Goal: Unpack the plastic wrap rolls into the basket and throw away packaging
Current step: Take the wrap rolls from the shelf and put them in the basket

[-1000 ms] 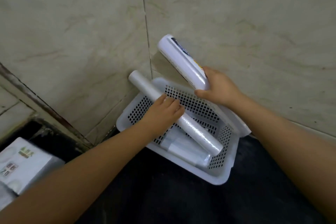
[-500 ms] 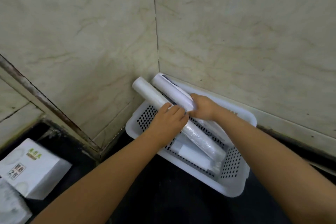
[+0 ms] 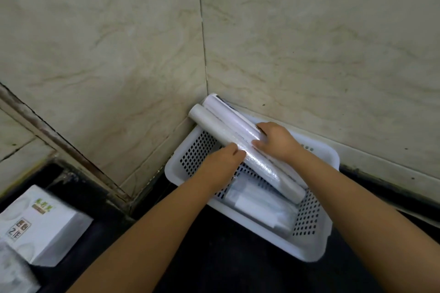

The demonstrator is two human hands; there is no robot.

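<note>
A white perforated basket [image 3: 309,240] stands on the dark counter in the wall corner. Two long white plastic wrap rolls lie slanted across it, their upper ends resting over the far-left rim against the wall. My left hand [image 3: 222,162] lies against the near side of the front roll [image 3: 214,126]. My right hand [image 3: 276,141] rests on the labelled back roll [image 3: 228,114], with a thumb over the front one. A third wrapped roll [image 3: 257,207] lies flat on the basket floor below them.
Beige marble-look tiled walls meet in a corner right behind the basket. A white printed box [image 3: 40,223] sits on the dark counter at the lower left, with another pale package [image 3: 12,271] beside it at the frame's edge.
My right hand brought the labelled roll down from mid-air and laid it beside the first roll across the basket. The view shifted so the basket sits further right.
</note>
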